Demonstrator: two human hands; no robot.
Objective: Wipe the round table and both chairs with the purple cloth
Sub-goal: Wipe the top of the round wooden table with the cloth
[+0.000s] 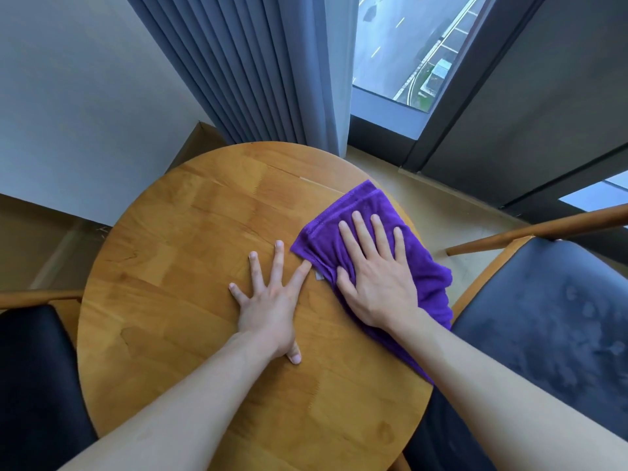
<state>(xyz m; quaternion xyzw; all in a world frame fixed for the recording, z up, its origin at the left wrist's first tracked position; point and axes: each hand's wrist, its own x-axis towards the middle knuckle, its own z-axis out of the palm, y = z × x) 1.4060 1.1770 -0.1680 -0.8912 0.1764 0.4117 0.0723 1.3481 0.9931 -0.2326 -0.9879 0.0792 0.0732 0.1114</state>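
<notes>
A round wooden table [190, 266] fills the middle of the view. The folded purple cloth [360, 212] lies on its right side, partly hanging over the right edge. My right hand [377, 277] presses flat on the cloth with straight fingers. My left hand [272, 304] rests flat on the bare wood just left of the cloth, fingers spread, index fingertip touching the cloth's edge. One chair with a dark blue seat [550, 317] stands to the right of the table. A second chair with a dark seat [30, 379] stands to the left.
Grey pleated curtains [244, 69] hang right behind the table. A tall window [401, 62] looks down on a street at the back right. A white wall [68, 96] stands at the left. Pale floor [424, 205] shows between table and window frame.
</notes>
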